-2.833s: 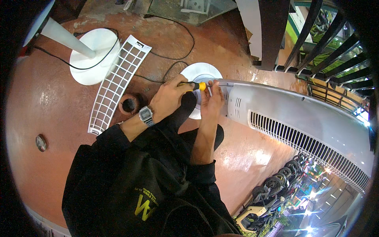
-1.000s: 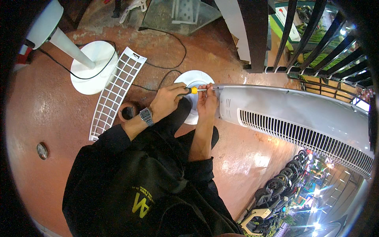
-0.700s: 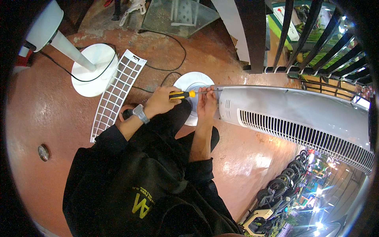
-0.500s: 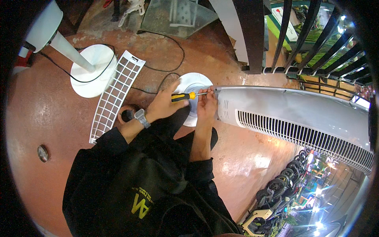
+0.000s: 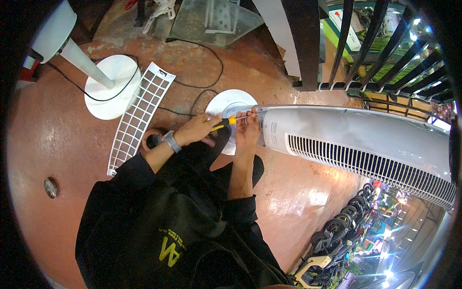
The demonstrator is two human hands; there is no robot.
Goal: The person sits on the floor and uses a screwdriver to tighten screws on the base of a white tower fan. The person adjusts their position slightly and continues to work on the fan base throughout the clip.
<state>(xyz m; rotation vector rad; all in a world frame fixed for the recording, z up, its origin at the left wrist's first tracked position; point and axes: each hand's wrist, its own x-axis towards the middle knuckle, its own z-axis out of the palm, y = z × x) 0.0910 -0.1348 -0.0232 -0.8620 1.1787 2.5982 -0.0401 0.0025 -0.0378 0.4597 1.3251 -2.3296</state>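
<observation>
My left hand (image 5: 195, 129), a watch on its wrist, is closed round the handle of a yellow-and-black screwdriver (image 5: 232, 120). The shaft points right, toward the lower end of a white tower fan (image 5: 308, 123) that lies on its side. My right hand (image 5: 247, 132) has its fingertips pinched about the shaft close to its tip. Whether those fingers also hold a screw is too small to tell. The fan's round white base (image 5: 219, 102) is behind my hands, partly covered by them. A slatted vent (image 5: 346, 159) runs along the fan's body.
To the left, a white grid panel (image 5: 139, 115) leans by a second white stand with a round base (image 5: 103, 103). A black cable (image 5: 222, 62) curls over the floor. A small round object (image 5: 50, 187) lies far left. Dark railings (image 5: 380, 43) stand upper right, parked motorcycles (image 5: 339, 221) lower right.
My left hand has shifted slightly down and left, its fingers now curled closer about the handle. My right fingers have slid a little left along the shaft, uncovering the fan's end.
</observation>
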